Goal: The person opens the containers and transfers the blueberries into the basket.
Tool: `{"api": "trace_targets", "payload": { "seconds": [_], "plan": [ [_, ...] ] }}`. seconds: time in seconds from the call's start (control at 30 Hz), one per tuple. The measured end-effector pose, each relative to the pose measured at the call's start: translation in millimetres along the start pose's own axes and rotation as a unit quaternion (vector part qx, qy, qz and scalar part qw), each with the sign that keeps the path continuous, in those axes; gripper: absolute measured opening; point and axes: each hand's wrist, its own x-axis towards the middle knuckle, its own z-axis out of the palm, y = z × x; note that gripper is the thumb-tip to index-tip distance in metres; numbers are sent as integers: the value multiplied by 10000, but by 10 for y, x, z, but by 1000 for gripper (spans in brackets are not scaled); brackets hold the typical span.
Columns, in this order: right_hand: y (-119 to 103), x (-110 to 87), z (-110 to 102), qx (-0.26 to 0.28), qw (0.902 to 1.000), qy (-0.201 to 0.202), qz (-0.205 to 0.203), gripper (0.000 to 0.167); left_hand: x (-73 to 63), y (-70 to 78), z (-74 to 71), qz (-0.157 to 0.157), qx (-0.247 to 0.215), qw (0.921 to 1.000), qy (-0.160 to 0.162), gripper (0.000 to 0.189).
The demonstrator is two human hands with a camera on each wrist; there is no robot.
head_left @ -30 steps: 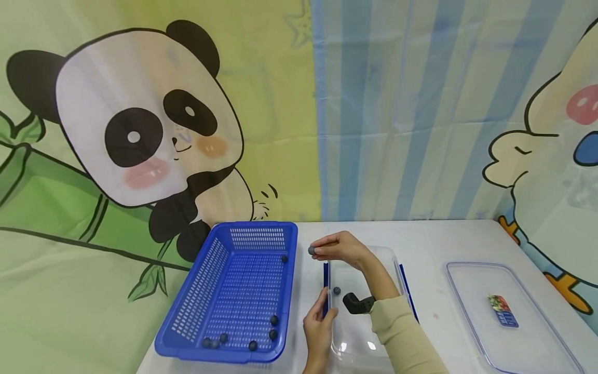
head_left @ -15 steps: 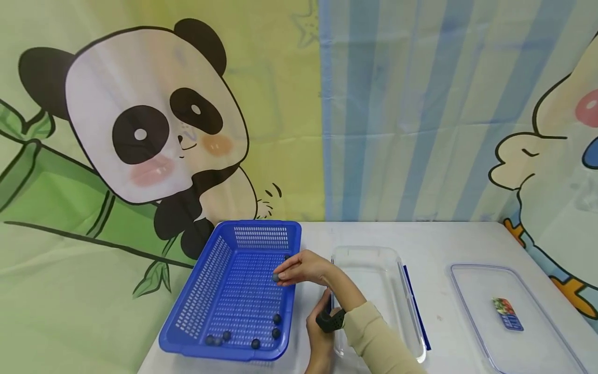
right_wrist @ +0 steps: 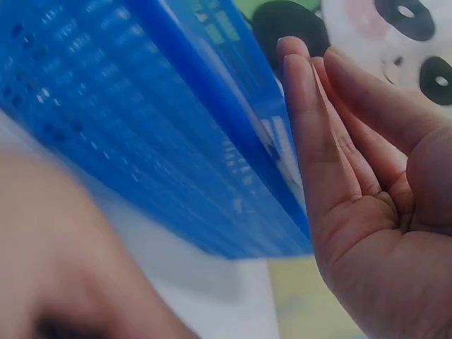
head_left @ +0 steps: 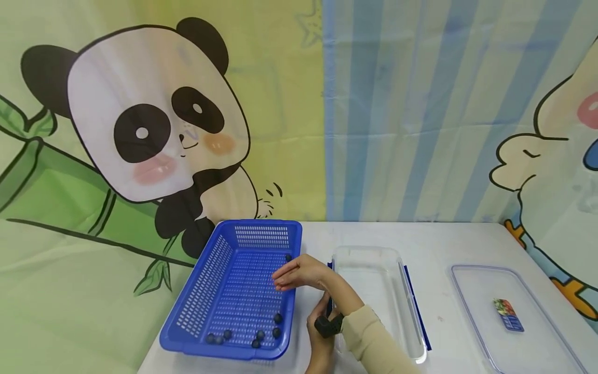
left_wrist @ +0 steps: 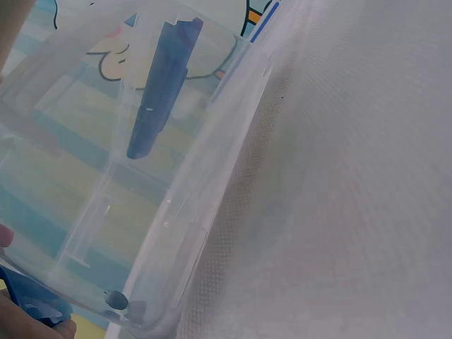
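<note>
A blue plastic basket (head_left: 215, 351) stands at the left of the table with several dark blueberries (head_left: 260, 335) on its floor. My right hand (head_left: 306, 271) is over its right rim, fingers extended; in the right wrist view nothing lies between the fingers (right_wrist: 307, 120) and thumb. To the right of the basket is a clear plastic box (head_left: 402, 291) with blue side clasps. With my left hand (head_left: 320, 332), partly hidden behind the right wrist, I grip the box's left side beside a clasp (left_wrist: 35, 300). The left wrist view shows one blueberry (left_wrist: 116, 300) in the box's corner.
A clear lid (head_left: 472, 311) with a purplish rim lies flat at the table's right, a colourful label (head_left: 508, 315) on it. Behind the table hangs a printed curtain (head_left: 280, 156). A white tabletop (head_left: 434, 244) shows between box and lid.
My right hand has moved left from above the box to the basket and let go of the blueberry it pinched. One more blueberry lies at the basket's near end. The left hand stays at the box.
</note>
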Motion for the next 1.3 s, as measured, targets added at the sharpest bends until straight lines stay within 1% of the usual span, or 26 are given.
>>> {"api": "trace_targets", "payload": {
  "seconds": [0.1,0.13,0.2,0.27,0.3,0.37,0.47,0.53,0.63,0.73,0.87,0.97,1.1,1.2,1.3],
  "plan": [
    [-46,-117,-168,130,9996,232,-49,25,2,-47,4,-475,180,9987,18,44],
    [-61,-167,-242,164,9993,321,-72,26,4,-55,6,-682,81,9976,15,46],
    [-80,-277,-408,200,9984,515,-134,29,10,-63,12,-1192,-117,9928,62,48],
    [-75,-397,-592,204,9970,728,-169,30,17,-58,21,-1599,-183,9869,121,48],
    [-61,-458,-687,211,9963,814,-167,31,16,-55,24,-1749,-206,9842,153,48],
    [-14,-567,-859,248,9947,990,-147,30,23,-50,24,-1953,-143,9804,191,48],
    [109,-708,-1058,267,9921,1224,-92,29,22,-45,20,-1964,-58,9803,196,48],
    [204,-785,-1133,242,9901,1379,-10,28,17,-41,16,-1940,-47,9808,183,48],
    [340,-873,-1182,220,9861,1624,255,28,9,-37,13,-1862,-141,9823,146,48],
    [436,-919,-1183,231,9807,1874,503,28,10,-42,18,-1839,-183,9827,128,48],
    [498,-915,-1161,244,9756,2079,658,28,26,-47,34,-1864,-172,9822,122,49],
    [533,-890,-1141,283,9742,2082,824,28,33,-44,40,-1892,-165,9817,122,50],
    [583,-862,-1120,322,9697,2168,1084,26,32,-49,37,-1871,-167,9821,106,50],
    [619,-853,-1110,269,9664,2259,1194,25,29,-46,31,-1857,-178,9824,83,51],
    [652,-846,-1097,180,9661,2253,1248,24,28,-36,23,-1856,-174,9824,79,51]
  ]
}}
